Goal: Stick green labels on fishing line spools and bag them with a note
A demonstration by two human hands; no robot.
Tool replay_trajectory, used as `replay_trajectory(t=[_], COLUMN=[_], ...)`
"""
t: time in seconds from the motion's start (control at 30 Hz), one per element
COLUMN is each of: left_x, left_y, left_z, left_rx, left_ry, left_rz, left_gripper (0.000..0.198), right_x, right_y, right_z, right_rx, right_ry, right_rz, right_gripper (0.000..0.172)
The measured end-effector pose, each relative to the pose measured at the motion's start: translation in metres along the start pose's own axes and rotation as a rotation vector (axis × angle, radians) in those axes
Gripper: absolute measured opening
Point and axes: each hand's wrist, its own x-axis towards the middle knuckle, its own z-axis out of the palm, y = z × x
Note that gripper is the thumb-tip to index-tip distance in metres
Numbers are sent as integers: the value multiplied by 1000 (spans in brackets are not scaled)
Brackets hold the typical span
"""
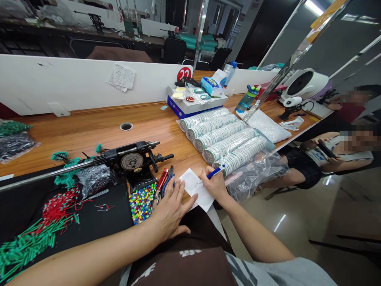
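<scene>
A blue pen (216,171) is held in my right hand (214,183), whose fingers are pinched round it over a white paper (190,180) at the table's front edge. My left hand (172,208) lies with its fingers spread, fingertips at the paper's left edge. Just beyond the left fingers are blue-handled pliers (168,180) and a red tool (162,182), partly covered by that hand. To their left sits a tray of small coloured beads (142,200), below a black winding machine (132,161) with a dial and a long metal rod.
Wrapped rolls of round discs (229,139) lie right of centre, with clear plastic (258,174) beside them. Green and red wires (56,210) cover the black mat at left. A box (193,104) stands behind. At right, a seated person (327,153) holds a dark object.
</scene>
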Motion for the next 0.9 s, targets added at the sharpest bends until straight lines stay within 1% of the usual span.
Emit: replay_trajectory(t=[0.17,0.37,0.5,0.67,0.9], left_x=[-1,-2,-1,-1,-2], left_y=[-2,-3,-3,-3,-2], left_z=[-3,-14,-20,-20,-17], left_rx=[14,32,35,23,20], left_ry=[7,-71,-104,-123,-113], left_rz=[6,11,12,5,8], left_gripper=[104,105,103,104,107], right_x=[3,1,-1,1,4], right_y=[2,9,10,9,10], right_z=[-2,-1,0,0,0], right_rx=[63,111,118,65,44], right_ry=[-15,-37,-67,-84,-93], right_rz=[36,34,30,-15,-58], right_gripper=[34,38,37,35,32])
